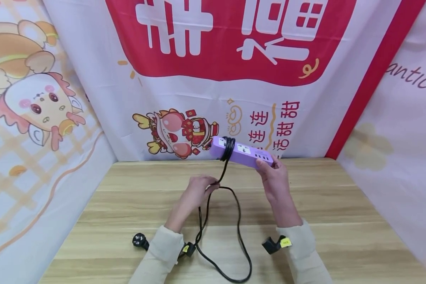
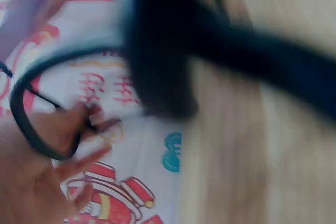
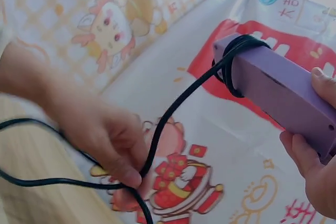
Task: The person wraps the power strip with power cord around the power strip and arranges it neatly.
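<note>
My right hand (image 1: 275,179) grips the near right end of a purple power strip (image 1: 249,154), raised above the table. Several turns of its black cord (image 1: 228,149) wrap around the strip's other end. My left hand (image 1: 200,189) is lower and to the left, pinching the cord between thumb and fingers. From the wrapped turns to that pinch the cord (image 3: 176,103) runs in a nearly straight line. Below the left hand it hangs in a long loop (image 1: 239,221). In the left wrist view, a dark blurred shape (image 2: 163,51) covers much of the picture.
A black plug (image 1: 140,240) lies to the left of the left sleeve on the wooden table (image 1: 333,205). Small black pieces with yellow labels (image 1: 285,242) show at both sleeves. A printed cloth (image 1: 184,90) hangs behind the table, with more printed cloth on either side.
</note>
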{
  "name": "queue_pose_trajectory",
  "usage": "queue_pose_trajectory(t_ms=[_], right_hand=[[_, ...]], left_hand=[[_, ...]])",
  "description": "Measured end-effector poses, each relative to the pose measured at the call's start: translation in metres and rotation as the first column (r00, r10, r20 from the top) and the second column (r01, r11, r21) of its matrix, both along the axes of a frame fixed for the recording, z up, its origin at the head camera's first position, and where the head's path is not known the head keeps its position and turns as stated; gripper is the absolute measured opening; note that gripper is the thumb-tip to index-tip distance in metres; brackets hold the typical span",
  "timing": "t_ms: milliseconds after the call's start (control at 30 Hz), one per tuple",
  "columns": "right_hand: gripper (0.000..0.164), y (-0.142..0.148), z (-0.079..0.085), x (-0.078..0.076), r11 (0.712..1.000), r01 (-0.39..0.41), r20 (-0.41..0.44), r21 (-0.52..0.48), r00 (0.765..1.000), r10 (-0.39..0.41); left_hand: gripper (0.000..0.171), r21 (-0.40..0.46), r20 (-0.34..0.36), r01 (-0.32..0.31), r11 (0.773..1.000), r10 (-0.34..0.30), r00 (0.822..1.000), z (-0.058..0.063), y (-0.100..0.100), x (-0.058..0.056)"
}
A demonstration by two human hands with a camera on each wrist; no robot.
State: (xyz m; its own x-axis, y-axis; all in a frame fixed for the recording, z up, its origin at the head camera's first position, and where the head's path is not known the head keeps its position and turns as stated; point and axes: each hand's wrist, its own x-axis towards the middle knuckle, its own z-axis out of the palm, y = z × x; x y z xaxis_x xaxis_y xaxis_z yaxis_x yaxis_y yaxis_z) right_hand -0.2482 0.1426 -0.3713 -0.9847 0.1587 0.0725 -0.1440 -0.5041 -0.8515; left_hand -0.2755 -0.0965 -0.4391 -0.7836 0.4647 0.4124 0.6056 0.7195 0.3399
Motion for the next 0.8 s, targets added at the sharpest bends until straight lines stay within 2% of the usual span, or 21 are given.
queue_pose_trajectory(t_ms=[67,133,200,300,467,533,667,733,800], right_hand=[[0.060,0.003,0.002,0.003,1.000,0.007,-0.016,-0.019,1.000,-0.007],[0.056,0.007,0.004,0.004,1.000,0.014,-0.040,-0.025,0.999,-0.015],[0.052,0.010,0.006,0.004,0.999,0.007,-0.055,-0.033,0.998,-0.009],[0.044,0.015,0.006,0.005,0.999,0.000,-0.063,-0.034,0.998,-0.002],[0.040,0.014,0.007,0.007,0.999,-0.028,-0.076,-0.018,0.997,0.027],[0.041,0.013,0.006,0.009,0.999,-0.051,-0.086,-0.005,0.995,0.050],[0.044,0.008,0.006,0.013,0.993,-0.105,-0.099,0.048,0.989,0.109],[0.046,0.006,0.006,0.013,0.988,-0.126,-0.105,0.085,0.985,0.134],[0.049,0.007,0.006,0.012,0.983,-0.139,-0.111,0.118,0.982,0.152]], left_hand=[[0.013,0.001,0.025,0.030,1.000,-0.030,0.999,-0.005,0.001,-0.002],[0.014,0.046,0.051,0.058,0.997,-0.060,0.997,-0.007,0.002,-0.003],[0.014,0.106,0.070,0.059,0.993,-0.067,0.995,-0.008,0.002,-0.004],[0.013,0.203,0.105,0.024,0.979,-0.046,0.993,-0.010,0.000,-0.005],[0.012,0.334,0.173,-0.029,0.942,-0.030,0.984,-0.010,-0.009,-0.006],[0.012,0.348,0.184,-0.032,0.937,-0.035,0.982,-0.010,-0.010,-0.007],[0.017,0.330,0.212,-0.015,0.944,-0.059,0.976,-0.011,-0.011,-0.010],[0.020,0.328,0.242,-0.017,0.945,-0.066,0.968,-0.011,-0.011,-0.011],[0.019,0.354,0.284,-0.035,0.934,-0.072,0.956,-0.012,-0.012,-0.012]])
